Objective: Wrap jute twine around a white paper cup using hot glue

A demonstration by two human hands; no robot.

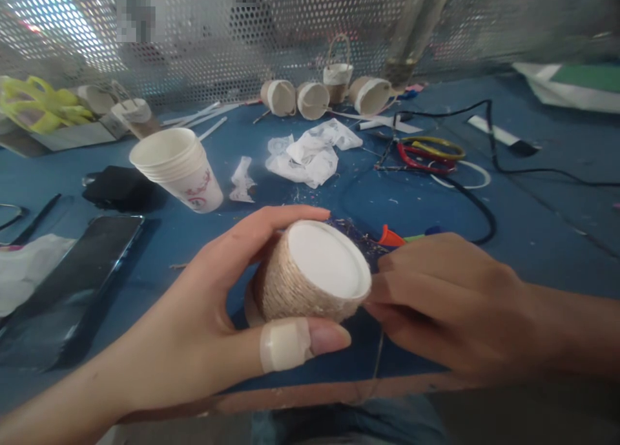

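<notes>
My left hand (213, 316) grips a small paper cup wrapped in jute twine (310, 280), its white bottom turned toward me. A bandage wraps the thumb, which presses the cup's lower side while the fingers curl over the top. My right hand (436, 303) is closed in a pinch against the cup's right edge, holding a thin strand of twine (376, 361) that hangs down toward the table edge. Both hands hover just above the blue table (533, 238).
A stack of white paper cups (179, 167) lies tilted at left, next to a black phone (82, 270). Crumpled paper (310, 154), several twine-wrapped cups (314, 96), coloured rings (431, 154), a black cable (489, 148) and yellow scissors (39, 106) spread across the back. A perforated metal screen stands behind.
</notes>
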